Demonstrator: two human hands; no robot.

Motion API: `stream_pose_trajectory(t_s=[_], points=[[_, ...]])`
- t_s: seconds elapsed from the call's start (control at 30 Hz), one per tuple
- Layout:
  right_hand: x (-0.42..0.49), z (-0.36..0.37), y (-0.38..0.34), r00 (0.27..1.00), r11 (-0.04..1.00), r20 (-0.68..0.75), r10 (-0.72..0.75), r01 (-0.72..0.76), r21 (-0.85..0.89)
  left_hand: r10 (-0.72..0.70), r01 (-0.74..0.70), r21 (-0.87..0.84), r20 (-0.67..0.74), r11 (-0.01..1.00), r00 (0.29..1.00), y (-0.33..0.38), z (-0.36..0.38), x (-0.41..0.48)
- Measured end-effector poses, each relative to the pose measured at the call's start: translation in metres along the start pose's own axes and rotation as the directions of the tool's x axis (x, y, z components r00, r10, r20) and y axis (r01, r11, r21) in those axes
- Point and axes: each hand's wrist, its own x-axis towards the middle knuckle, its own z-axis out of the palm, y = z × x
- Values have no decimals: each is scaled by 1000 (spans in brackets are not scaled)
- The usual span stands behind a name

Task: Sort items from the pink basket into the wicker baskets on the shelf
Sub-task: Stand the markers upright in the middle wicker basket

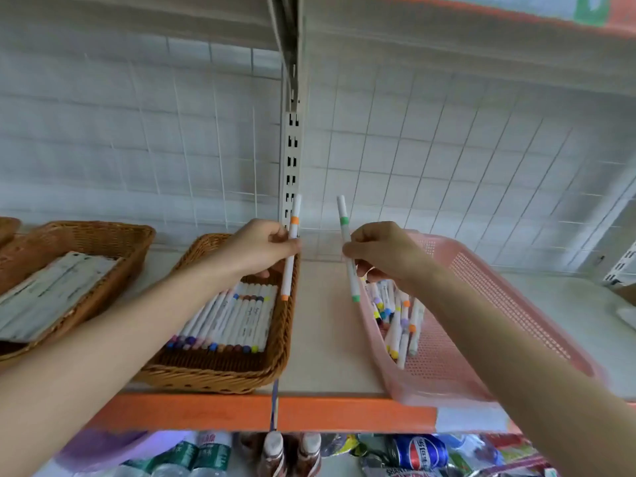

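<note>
Bare forearms (103, 339) reach in from bottom corners. Left hand (261, 247) pinches orange-banded marker (288, 270), near upright, over right rim of wicker basket (213, 373) holding row of markers (234, 318). Right hand (382, 251) pinches green-banded marker (351, 277) above left edge of pink basket (481, 287), loose markers (399, 321) inside. Hands apart; both baskets on shelf (327, 321).

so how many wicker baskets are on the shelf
3: marker basket under the left hand, pack basket beside it, a sliver of a third basket at far left. Others may be cropped.
</note>
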Motion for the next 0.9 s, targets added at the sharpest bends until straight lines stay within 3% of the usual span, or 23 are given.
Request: stream_pose_trajectory(t_s=[0.13,0.33,0.9], points=[[10,55,-20,996,997,82,23,-17,-69,-63,64,54,-19,996,998,-39,-41,-13],[29,125,-24,972,983,156,173,-160,-95,-91,90,100,7,991,996,-79,-80,-31],[48,196,-12,958,936,55,280,-260,-238,-16,0,127,128,992,992,-112,-100,-39]])
